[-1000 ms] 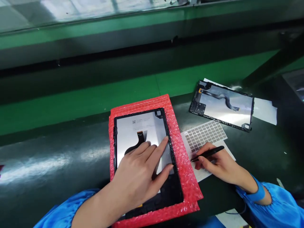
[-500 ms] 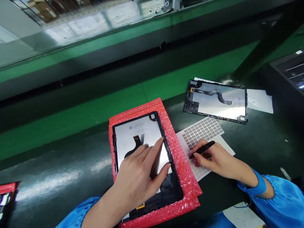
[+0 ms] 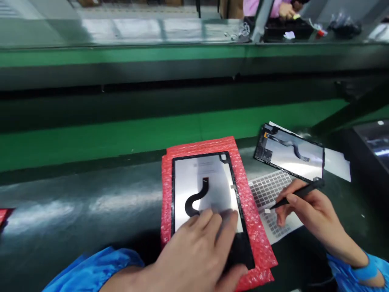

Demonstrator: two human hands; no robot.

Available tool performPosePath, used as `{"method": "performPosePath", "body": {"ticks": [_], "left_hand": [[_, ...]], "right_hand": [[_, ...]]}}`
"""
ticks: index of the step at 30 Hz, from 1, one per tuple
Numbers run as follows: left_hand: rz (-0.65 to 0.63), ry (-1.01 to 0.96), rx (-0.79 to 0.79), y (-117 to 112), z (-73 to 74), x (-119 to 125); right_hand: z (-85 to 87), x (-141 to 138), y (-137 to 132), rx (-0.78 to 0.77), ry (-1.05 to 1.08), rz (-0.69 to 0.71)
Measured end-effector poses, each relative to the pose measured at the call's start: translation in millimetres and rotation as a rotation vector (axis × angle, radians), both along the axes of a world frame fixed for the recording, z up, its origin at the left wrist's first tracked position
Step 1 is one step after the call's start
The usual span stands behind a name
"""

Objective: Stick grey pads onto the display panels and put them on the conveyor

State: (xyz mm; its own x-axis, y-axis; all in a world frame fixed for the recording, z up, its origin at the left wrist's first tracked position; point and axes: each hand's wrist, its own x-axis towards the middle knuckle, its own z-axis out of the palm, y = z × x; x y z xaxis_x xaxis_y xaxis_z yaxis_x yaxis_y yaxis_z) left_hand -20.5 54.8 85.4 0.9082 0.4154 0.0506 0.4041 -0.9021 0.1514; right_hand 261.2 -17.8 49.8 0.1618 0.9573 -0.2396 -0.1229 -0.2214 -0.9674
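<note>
Silver-backed, black-framed tablet panel [image 3: 217, 198]: on red bubble-wrap sheet [image 3: 257, 227]; probably stiff but fragile, I should hold the frame edges.
My left hand [image 3: 194, 251]: thumb spread from fingers, over the panel.
My right hand [image 3: 316, 211]: I pinch black slender tweezers [image 3: 299, 194]; the small white sticker [image 3: 267, 211] at their tip is probably light, bendable, best taken by 1 edge.

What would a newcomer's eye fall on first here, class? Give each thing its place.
Probably the bright red bubble wrap in the lower middle, under a framed silvery panel with a curved black ribbon cable and the left hand over its lower part. Next, to the right, the right hand holds a slim black tool, its tip over a gridded sheet.
</note>
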Motion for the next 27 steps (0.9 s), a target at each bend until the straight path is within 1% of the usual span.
{"method": "performPosePath", "body": {"ticks": [2,3,5,7,9,12,15,18,23,27], "left_hand": [[-0.003,0.073,0.054,-8,2.6,-8],[0.007,0.104,0.079,-10,1.4,-10],[0.039,0.156,0.101,-11,-5.2,-13],[0.074,0.180,0.084,-9,-15.4,-14],[0.106,0.153,0.047,-7,-26.7,-13],[0.114,0.056,0.005,-7,-41.6,-12],[0.121,-0.010,-0.011,-9,-50.8,-10],[0.130,-0.057,0.000,-9,-55.6,-9],[0.125,-0.080,0.024,-10,-60.3,-8],[0.131,-0.070,0.013,-9,-60.0,-6]], "right_hand": [[15.9,-18,14,0.065,-0.048,-0.020],[21.0,-30,22,0.093,-0.067,-0.008],[25.0,-59,41,0.126,-0.089,0.036],[21.7,-90,60,0.126,-0.088,0.097],[14.2,-117,78,0.105,-0.087,0.143],[1.8,-141,97,0.048,-0.139,0.189],[-5.7,-146,105,0.014,-0.191,0.197],[-8.0,-144,106,-0.008,-0.203,0.186],[-9.8,-141,102,-0.057,-0.227,0.176],[-9.3,-141,103,-0.051,-0.219,0.186]]}}
